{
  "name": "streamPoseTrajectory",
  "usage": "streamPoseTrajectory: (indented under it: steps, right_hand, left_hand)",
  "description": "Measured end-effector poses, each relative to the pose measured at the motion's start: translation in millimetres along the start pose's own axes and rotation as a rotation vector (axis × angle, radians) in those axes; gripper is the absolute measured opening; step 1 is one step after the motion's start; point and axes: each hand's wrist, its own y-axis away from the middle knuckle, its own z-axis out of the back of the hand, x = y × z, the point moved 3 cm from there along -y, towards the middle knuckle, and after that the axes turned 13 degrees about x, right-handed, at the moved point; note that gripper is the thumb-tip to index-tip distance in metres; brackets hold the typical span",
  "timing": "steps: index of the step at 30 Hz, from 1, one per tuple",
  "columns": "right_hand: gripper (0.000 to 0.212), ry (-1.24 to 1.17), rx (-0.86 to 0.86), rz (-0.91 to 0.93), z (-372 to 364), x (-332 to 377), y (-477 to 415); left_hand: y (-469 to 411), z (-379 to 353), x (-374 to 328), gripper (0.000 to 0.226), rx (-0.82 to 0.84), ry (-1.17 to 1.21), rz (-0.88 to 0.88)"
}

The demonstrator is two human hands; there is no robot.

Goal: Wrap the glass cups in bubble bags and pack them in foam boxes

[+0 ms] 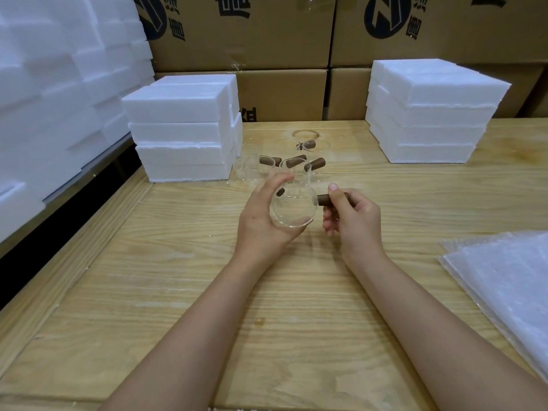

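We are holding the glass cup (294, 210) above the table (178, 292), our left hand (261, 222) cupping its round body, our right hand (357, 218) gripping the brown handle (323, 199); we are judging it light, slick and fragile, the handle giving the surest hold

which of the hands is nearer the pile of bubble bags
Right. The right hand, gripping the brown handle, is left of the bubble bags with bare table between; the left hand, cradling the glass cup, lies farther left.
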Motion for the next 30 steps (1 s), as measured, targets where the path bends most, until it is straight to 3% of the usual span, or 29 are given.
streamPoseTrajectory:
  steps: [3,9,13,18,24,30]
  right_hand:
    - [0.009,0.080,-0.045,0.077,-5.5,-0.3,1.9]
    - [0.042,0.197,0.046,0.082,-14.8,-2.1,6.4]
    - [0.050,0.218,0.031,0.033,-15.6,-4.4,5.5]
    - [0.049,0.240,0.043,0.002,-17.9,-4.3,6.0]
    - [0.061,0.507,0.094,-0.016,-18.9,-7.4,5.8]
    - [0.062,0.607,0.258,0.103,-18.5,-2.7,10.6]
  left_hand:
    - [1.2,1.8,-1.7,0.070,-0.030,-0.005,0.026]
    - [1.8,-1.3,-4.5,0.070,0.000,-0.063,0.025]
    - [3.4,-3.9,-11.1,0.069,0.030,-0.161,-0.066]
    - [4.9,-1.1,-17.3,0.071,0.012,-0.266,-0.059]
    - [4.0,-2.6,-18.8,0.062,-0.003,-0.366,-0.024]
    - [2.5,4.8,-3.8,0.069,0.016,-0.175,0.109]
